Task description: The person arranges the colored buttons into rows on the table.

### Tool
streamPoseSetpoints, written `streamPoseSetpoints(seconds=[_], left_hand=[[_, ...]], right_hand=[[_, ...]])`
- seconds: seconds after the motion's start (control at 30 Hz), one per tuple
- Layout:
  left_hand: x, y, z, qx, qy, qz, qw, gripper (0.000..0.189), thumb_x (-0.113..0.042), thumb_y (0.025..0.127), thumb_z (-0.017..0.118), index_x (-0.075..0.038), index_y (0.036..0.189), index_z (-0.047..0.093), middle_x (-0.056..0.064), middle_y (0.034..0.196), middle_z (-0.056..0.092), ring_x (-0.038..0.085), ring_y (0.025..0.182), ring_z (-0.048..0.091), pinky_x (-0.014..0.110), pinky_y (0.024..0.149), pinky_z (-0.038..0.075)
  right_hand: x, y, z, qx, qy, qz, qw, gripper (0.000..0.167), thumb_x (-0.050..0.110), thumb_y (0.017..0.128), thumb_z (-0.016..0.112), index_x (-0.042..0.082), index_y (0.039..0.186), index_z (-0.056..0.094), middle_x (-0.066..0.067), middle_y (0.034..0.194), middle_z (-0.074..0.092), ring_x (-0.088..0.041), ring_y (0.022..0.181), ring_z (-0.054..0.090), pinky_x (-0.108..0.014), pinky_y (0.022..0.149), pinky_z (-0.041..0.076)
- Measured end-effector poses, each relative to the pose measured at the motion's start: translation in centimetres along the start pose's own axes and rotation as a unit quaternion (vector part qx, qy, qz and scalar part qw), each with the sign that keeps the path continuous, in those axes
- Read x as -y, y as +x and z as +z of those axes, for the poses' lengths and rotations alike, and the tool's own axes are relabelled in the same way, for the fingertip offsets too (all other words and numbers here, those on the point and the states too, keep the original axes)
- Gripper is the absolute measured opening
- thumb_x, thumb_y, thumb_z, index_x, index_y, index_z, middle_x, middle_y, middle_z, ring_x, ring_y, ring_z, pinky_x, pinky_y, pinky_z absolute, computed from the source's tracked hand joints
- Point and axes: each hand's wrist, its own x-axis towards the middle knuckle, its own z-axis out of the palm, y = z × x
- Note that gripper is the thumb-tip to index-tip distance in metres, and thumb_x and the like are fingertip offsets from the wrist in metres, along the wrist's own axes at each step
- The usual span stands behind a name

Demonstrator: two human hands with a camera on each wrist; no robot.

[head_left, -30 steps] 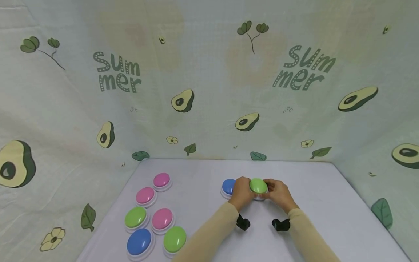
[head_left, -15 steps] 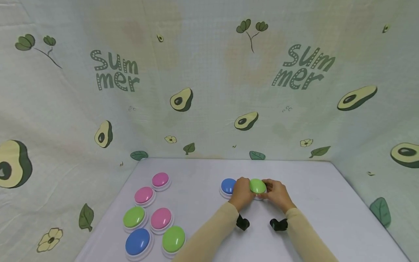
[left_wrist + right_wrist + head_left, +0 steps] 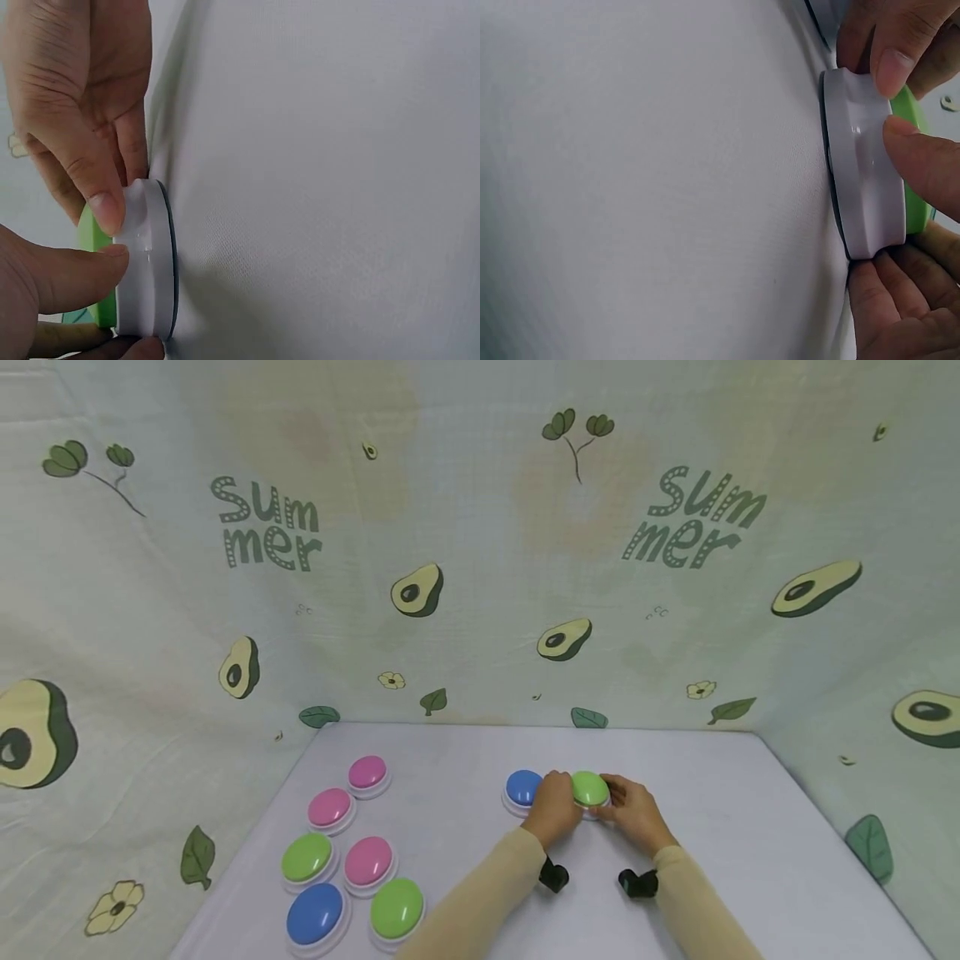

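Note:
A green push button [image 3: 590,788] with a round white base sits on the white table, beside a blue push button [image 3: 522,787]. My left hand [image 3: 554,807] grips the green button's base from the left, partly covering the blue one. From the right my right hand [image 3: 636,812] grips the same base. In the left wrist view, the left thumb [image 3: 84,279] lies against the white base near the green dome. The right wrist view has the right thumb [image 3: 930,161] on the base's near side, with other right fingers [image 3: 877,289] at its edge.
At the table's left stand several more buttons: pink ones [image 3: 368,772], green ones [image 3: 397,908] and a blue one [image 3: 315,914]. A cloth printed with avocados [image 3: 417,590] hangs behind the white table [image 3: 720,827] and along its sides.
Both hands stay at the green button, with only very slight finger and wrist movement. The view shifts a little; the buttons keep their places.

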Motion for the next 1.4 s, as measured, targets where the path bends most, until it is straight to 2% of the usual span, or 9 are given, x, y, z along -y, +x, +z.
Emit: streamPoseSetpoints(seconds=[0.2,0.33,0.47,0.63,0.77,0.9,1.1,1.23,1.4], left_hand=[[-0.1,-0.5,0.4,0.013,-0.004,-0.001,0.9999,0.043,-0.014,0.083,0.089,0.005,0.115,0.068,0.010,0.101,0.064,0.019,0.096,0.062,0.030,0.094,0.055],[0.1,-0.8,0.7,0.011,-0.013,0.018,0.9997,0.047,-0.021,0.084,0.090,0.005,0.117,0.068,0.009,0.100,0.065,0.018,0.096,0.063,0.030,0.092,0.055],[0.6,-1.3,0.6,0.004,-0.040,0.038,0.9985,0.048,-0.021,0.083,0.091,0.005,0.116,0.069,0.010,0.101,0.066,0.018,0.095,0.063,0.030,0.090,0.056],[1.1,-2.5,-0.1,0.011,-0.079,0.049,0.9957,0.051,-0.022,0.087,0.088,0.005,0.126,0.068,0.012,0.114,0.069,0.020,0.108,0.065,0.033,0.098,0.055],[1.6,-4.0,-1.4,0.007,-0.131,0.044,0.9903,0.053,-0.021,0.091,0.084,0.004,0.134,0.065,0.015,0.126,0.068,0.024,0.114,0.066,0.035,0.097,0.057],[2.4,-5.6,-3.2,-0.011,-0.179,0.050,0.9826,0.050,-0.019,0.095,0.081,0.002,0.137,0.064,0.016,0.133,0.066,0.027,0.118,0.067,0.029,0.094,0.059],[4.9,-7.9,-6.0,-0.056,-0.217,0.081,0.9711,0.044,-0.013,0.095,0.080,0.007,0.131,0.065,0.021,0.127,0.067,0.033,0.118,0.066,0.030,0.097,0.058],[7.3,-9.6,-7.9,-0.089,-0.245,0.086,0.9615,0.040,-0.005,0.094,0.079,0.011,0.127,0.064,0.023,0.122,0.068,0.039,0.114,0.067,0.038,0.096,0.060],[10.4,-11.9,-10.3,-0.136,-0.225,0.057,0.9630,0.038,-0.004,0.094,0.079,0.008,0.127,0.066,0.022,0.124,0.069,0.039,0.112,0.069,0.044,0.093,0.061]], right_hand=[[-0.5,-0.2,0.3,0.004,0.004,0.004,1.0000,0.076,0.007,0.088,0.084,-0.013,0.150,0.044,-0.037,0.153,0.044,-0.050,0.143,0.044,-0.053,0.116,0.039],[-0.6,-0.4,0.4,-0.003,0.004,0.001,1.0000,0.075,0.003,0.089,0.082,-0.015,0.150,0.042,-0.037,0.153,0.043,-0.050,0.142,0.044,-0.053,0.116,0.040],[-0.5,-0.7,0.3,-0.013,0.000,0.001,0.9999,0.076,0.003,0.089,0.081,-0.017,0.150,0.039,-0.038,0.152,0.043,-0.049,0.141,0.045,-0.052,0.115,0.040],[-0.4,-1.0,0.1,-0.037,-0.042,-0.004,0.9984,0.078,0.009,0.089,0.083,-0.017,0.149,0.041,-0.037,0.151,0.045,-0.051,0.141,0.046,-0.056,0.116,0.040],[0.7,-1.3,0.4,-0.060,-0.067,-0.022,0.9957,0.075,0.011,0.090,0.082,-0.017,0.148,0.043,-0.038,0.152,0.044,-0.053,0.139,0.046,-0.058,0.113,0.043],[2.9,-1.9,1.5,-0.098,-0.086,-0.049,0.9902,0.071,0.011,0.090,0.083,-0.017,0.145,0.047,-0.038,0.148,0.048,-0.055,0.133,0.052,-0.060,0.109,0.047],[6.5,-2.7,4.3,-0.136,-0.091,-0.099,0.9814,0.070,0.008,0.087,0.086,-0.014,0.144,0.052,-0.035,0.143,0.057,-0.053,0.127,0.058,-0.062,0.108,0.048],[8.5,-3.2,7.1,-0.120,-0.071,-0.146,0.9794,0.067,0.007,0.085,0.087,-0.013,0.141,0.055,-0.033,0.140,0.060,-0.051,0.125,0.061,-0.061,0.104,0.051],[10.4,-3.2,10.8,-0.080,-0.043,-0.166,0.9819,0.063,0.009,0.085,0.088,-0.011,0.137,0.059,-0.030,0.137,0.063,-0.047,0.124,0.063,-0.059,0.103,0.053]])
